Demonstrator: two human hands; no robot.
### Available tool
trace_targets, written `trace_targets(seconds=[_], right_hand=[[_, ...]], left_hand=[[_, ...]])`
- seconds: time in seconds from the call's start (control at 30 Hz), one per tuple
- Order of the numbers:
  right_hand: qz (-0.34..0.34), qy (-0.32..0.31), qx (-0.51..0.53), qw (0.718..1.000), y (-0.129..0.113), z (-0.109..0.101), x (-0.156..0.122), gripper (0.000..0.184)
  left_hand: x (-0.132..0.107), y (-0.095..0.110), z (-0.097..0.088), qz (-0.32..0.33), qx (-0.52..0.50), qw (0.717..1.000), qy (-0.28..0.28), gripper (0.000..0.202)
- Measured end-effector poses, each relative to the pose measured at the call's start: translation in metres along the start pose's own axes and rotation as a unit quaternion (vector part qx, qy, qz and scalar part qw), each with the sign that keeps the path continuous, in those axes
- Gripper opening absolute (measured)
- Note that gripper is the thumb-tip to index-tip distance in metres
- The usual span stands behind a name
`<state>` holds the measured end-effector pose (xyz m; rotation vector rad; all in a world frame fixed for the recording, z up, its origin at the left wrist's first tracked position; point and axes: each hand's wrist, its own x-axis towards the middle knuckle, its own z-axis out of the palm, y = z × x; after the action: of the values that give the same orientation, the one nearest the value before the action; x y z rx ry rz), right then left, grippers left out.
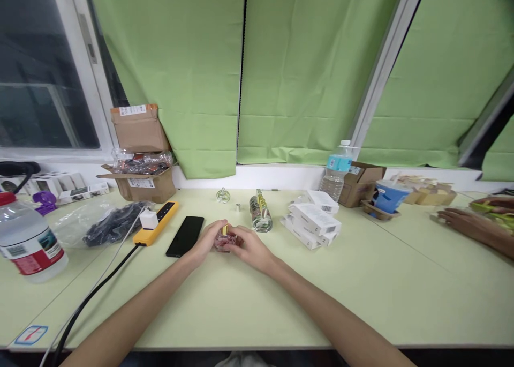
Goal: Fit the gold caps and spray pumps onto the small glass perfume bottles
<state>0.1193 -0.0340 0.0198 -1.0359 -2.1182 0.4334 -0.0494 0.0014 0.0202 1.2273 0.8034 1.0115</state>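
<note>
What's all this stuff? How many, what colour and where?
Pink bottle: one, pink and gold, middle
Bottle row: several, clear and gold, middle
Round bottle: one, clear, middle back
Cap: one, silver, middle back
Boxes: several, white, right and far left
Phone: one, black, left
Power strip: one, yellow, left
Plug: one, white, left
Cables: two, black and white, left
Plastic bag: one, clear, left
Jug: one, clear, far left
Cardboard boxes: several, brown, back
Water bottle: one, clear, right back
Cup: one, blue, right
Curtains: several, green, back
Table: one, pale green, underneath
Another person's hands: two, bare, far right
Left hand: one, bare, on pink bottle
Right hand: one, bare, on pink bottle
</note>
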Motion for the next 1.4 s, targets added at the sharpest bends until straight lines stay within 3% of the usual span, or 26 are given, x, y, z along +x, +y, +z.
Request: trace_targets(seconds=[0.3,0.43,0.57,0.9,1.1,1.4], right_hand=[[0.023,-0.041,-0.02,0.999,-0.005,-0.015,0.002,0.015],[0.071,-0.066,-0.08,0.992,-0.001,-0.037,0.001,0.015],[0.131,-0.061,-0.137,0.98,0.004,-0.057,-0.001,0.013],[0.32,-0.06,-0.153,0.933,0.03,-0.082,-0.002,0.016],[0.326,-0.029,-0.26,0.908,0.035,-0.094,-0.004,0.019],[0.367,-0.019,-0.308,0.878,0.021,-0.108,-0.008,0.037]], left_hand=[[-0.006,0.0,0.01,0.015,-0.026,0.999,-0.016,0.044],[-0.011,-0.009,0.02,0.111,0.062,0.991,0.034,0.042],[-0.008,-0.018,0.017,0.171,0.165,0.969,0.064,0.036],[0.0,-0.024,0.004,0.15,0.202,0.966,0.061,0.033],[0.0,-0.024,0.004,0.147,0.194,0.968,0.059,0.032],[0.0,-0.025,0.003,0.152,0.21,0.964,0.05,0.031]])
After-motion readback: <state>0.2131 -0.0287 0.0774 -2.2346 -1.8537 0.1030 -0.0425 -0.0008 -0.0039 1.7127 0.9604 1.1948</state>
